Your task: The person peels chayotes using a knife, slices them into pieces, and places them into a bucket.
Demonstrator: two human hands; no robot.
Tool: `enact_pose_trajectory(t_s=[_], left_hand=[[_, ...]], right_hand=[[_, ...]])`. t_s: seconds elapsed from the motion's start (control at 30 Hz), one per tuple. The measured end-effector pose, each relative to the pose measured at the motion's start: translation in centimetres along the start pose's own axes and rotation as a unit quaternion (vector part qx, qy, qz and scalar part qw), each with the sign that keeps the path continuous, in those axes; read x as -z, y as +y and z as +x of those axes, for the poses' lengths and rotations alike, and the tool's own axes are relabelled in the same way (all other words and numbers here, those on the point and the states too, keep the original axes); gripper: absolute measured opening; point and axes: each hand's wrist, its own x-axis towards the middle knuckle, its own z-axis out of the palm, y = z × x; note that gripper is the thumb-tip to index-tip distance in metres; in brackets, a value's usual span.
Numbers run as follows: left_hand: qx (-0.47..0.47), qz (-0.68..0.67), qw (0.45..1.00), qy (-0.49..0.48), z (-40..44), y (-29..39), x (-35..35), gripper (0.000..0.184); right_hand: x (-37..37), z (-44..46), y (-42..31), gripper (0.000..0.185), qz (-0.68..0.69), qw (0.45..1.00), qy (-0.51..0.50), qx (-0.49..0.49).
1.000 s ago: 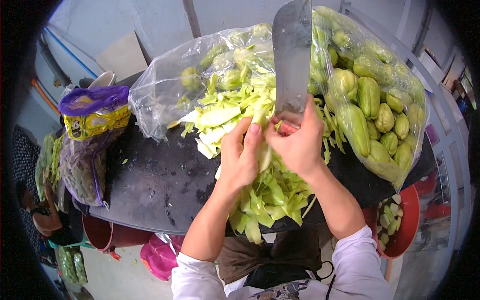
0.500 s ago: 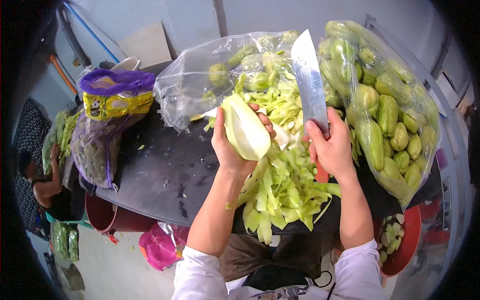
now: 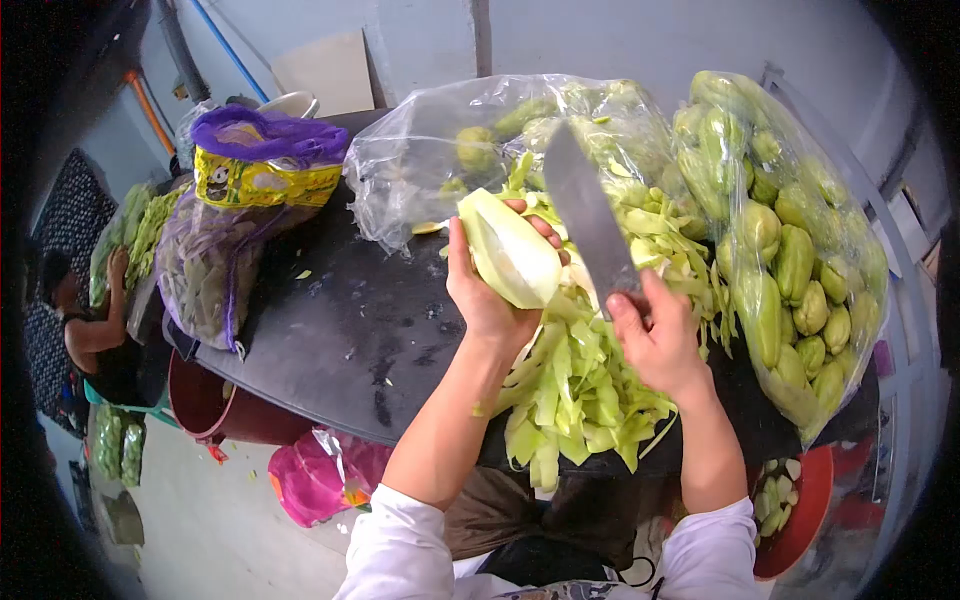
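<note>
Above the bench (image 3: 330,320): our left grip (image 3: 490,305), curled round one peeled chayote (image 3: 512,252); our right grip (image 3: 662,338), clenched on a broad-bladed knife (image 3: 590,215); peelings (image 3: 580,395), heaped at the near edge.

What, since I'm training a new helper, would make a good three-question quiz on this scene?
1. Which hand holds the knife?
2. True or false: the left hand is empty.
3. Where is the bright red bucket with pale pieces in it?
(a) inside a clear bag
(b) lower than the tabletop, on the right side
(c) on top of the tabletop

Key:
1. The right hand.
2. False; it holds a pale green vegetable.
3. b
</note>
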Motion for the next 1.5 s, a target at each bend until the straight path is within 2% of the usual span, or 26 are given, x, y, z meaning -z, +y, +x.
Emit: enact_pose_trajectory(t_s=[0.03, 0.1, 0.13, 0.17, 0.23, 0.3, 0.33, 0.4, 0.5, 0.77, 1.13, 1.5], left_hand=[[-0.003, 0.001, 1.0, 0.001, 0.2, -0.1, 0.2, 0.059], [-0.1, 0.014, 0.988, 0.113, 0.5, 0.0, 0.4, 0.059], [-0.092, 0.003, 0.993, 0.068, 0.2, 0.4, 0.1, 0.058], [-0.094, 0.006, 0.993, 0.069, 0.2, 0.6, 0.3, 0.058], [-0.145, 0.014, 0.989, 0.024, 0.4, 0.8, 0.7, 0.059], [-0.153, 0.008, 0.988, 0.017, 0.3, 1.0, 0.8, 0.058], [-0.174, 0.01, 0.985, 0.007, 0.4, 1.0, 0.8, 0.057], [-0.199, 0.005, 0.98, -0.013, 0.5, 1.1, 1.2, 0.056], [-0.208, -0.014, 0.977, -0.04, 0.6, 1.2, 1.8, 0.056], [-0.211, -0.041, 0.976, -0.032, 0.5, 1.6, 1.4, 0.057], [-0.244, 0.064, 0.966, -0.061, 0.0, 0.4, 0.6, 0.059], [-0.219, 0.054, 0.973, -0.045, -0.6, -0.8, 0.1, 0.057]], right_hand=[[-0.4, -0.1, -0.1, 0.019, -0.1, 0.991, 0.005, 0.083], [-1.0, -0.4, -0.8, 0.014, -0.103, 0.99, -0.01, 0.101], [-1.3, -0.4, -0.9, 0.012, -0.161, 0.975, -0.001, 0.152], [-1.7, -0.5, -0.9, 0.01, -0.217, 0.955, 0.009, 0.202], [-2.3, -1.1, -1.0, 0.011, -0.254, 0.942, 0.023, 0.216], [-2.7, -1.6, -1.0, 0.015, -0.338, 0.914, 0.023, 0.223], [-2.8, -1.8, -1.0, 0.015, -0.339, 0.914, 0.025, 0.222], [-3.0, -2.1, -1.1, 0.02, -0.38, 0.892, -0.001, 0.246], [-3.4, -2.3, -1.0, 0.022, -0.378, 0.887, -0.011, 0.263], [-3.5, -2.3, -1.2, 0.022, -0.384, 0.888, -0.027, 0.252], [-4.4, -2.1, -0.5, 0.012, -0.386, 0.886, -0.016, 0.255], [-5.3, -2.0, -0.8, 0.015, -0.401, 0.884, 0.018, 0.238]])
